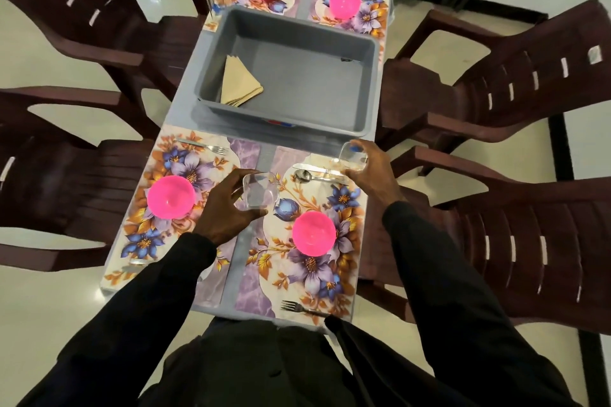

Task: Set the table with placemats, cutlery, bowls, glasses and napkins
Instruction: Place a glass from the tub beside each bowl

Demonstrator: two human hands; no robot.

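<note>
We note left grip curled round clear square-sided glass tumbler, over inner edge of right floral placemat. We see right grip clasping second clear tumbler at its far corner, beside steel spoon. Tan folded napkins lie in grey plastic tub on worktop.

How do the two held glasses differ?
Left glass is over the gap between the near-left placemat and near-right placemat; right glass is farther off, by the gray tub corner. Left grip holds its glass from the left, right grip from the right. Both clear, both held.
</note>
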